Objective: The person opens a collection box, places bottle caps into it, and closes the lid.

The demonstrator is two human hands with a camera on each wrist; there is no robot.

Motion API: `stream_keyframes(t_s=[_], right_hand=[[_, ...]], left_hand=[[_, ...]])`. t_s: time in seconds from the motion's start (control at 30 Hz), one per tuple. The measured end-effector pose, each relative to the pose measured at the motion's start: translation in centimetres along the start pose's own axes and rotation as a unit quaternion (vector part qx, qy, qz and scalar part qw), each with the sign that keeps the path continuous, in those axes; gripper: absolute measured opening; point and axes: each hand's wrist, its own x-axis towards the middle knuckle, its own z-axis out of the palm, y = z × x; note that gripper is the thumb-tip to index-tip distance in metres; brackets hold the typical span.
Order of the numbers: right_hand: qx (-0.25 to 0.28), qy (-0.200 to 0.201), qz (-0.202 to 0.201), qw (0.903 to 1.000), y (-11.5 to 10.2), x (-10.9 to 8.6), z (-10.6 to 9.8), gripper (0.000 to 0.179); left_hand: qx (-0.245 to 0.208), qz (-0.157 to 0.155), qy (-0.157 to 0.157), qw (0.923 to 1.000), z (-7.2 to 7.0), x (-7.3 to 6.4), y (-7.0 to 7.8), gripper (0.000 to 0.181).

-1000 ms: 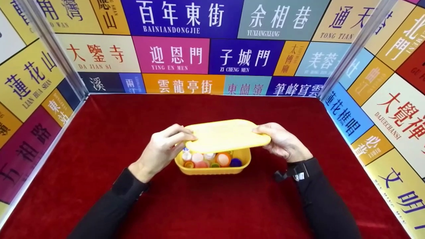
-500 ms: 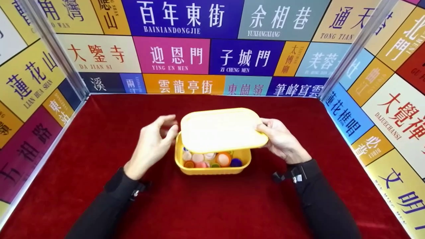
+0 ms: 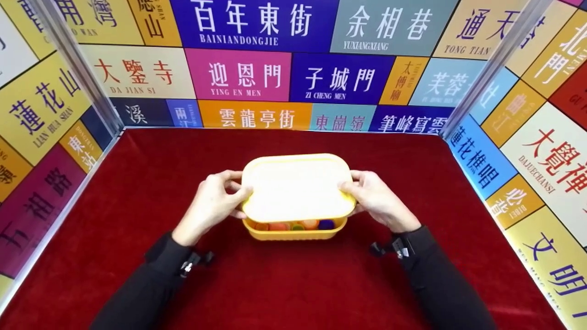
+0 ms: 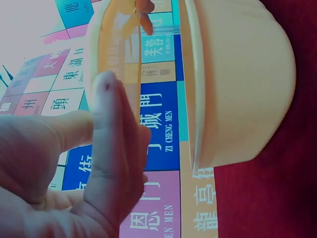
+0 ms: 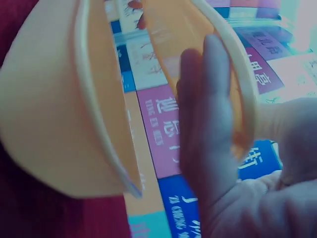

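Note:
Both hands hold a pale yellow lid (image 3: 297, 188) above a yellow plastic box (image 3: 293, 235). My left hand (image 3: 213, 201) grips the lid's left end, thumb on top and fingers beneath; my right hand (image 3: 378, 199) pinches the right end the same way. In the left wrist view a gap separates the lid (image 4: 119, 54) from the box wall (image 4: 242, 84). The right wrist view shows fingers (image 5: 208, 109) under the lid (image 5: 242, 79), apart from the box (image 5: 49, 104). Several coloured round caps (image 3: 298, 226) show at the box's front; the lid hides the rest.
A red velvet cloth (image 3: 293, 284) lies under the box. Upright panels printed with coloured place-name signs (image 3: 243, 75) stand at the back and on both sides, joined by metal corner posts (image 3: 481, 68).
The left hand let go of the lid, then took hold of its left end again. The lid has shifted left and toward me, covering more of the box.

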Motion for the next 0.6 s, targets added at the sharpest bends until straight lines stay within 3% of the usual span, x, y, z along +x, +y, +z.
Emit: stream_keyframes(t_s=[0.1, 0.23, 0.6], right_hand=[[-0.093, 0.015, -0.014, 0.9954, 0.2, -0.1, 0.1, 0.035], [-0.199, 0.039, -0.029, 0.9789, 0.4, -0.3, 0.3, 0.028], [-0.295, 0.051, 0.009, 0.9540, 1.1, -0.3, 1.1, 0.027]], left_hand=[[0.031, -0.005, -0.003, 0.9995, 0.1, -0.2, -0.1, 0.051], [0.068, -0.003, -0.005, 0.9977, 0.5, -0.3, -0.4, 0.048], [0.144, 0.006, 0.001, 0.9896, 1.2, -0.1, -1.2, 0.036]])
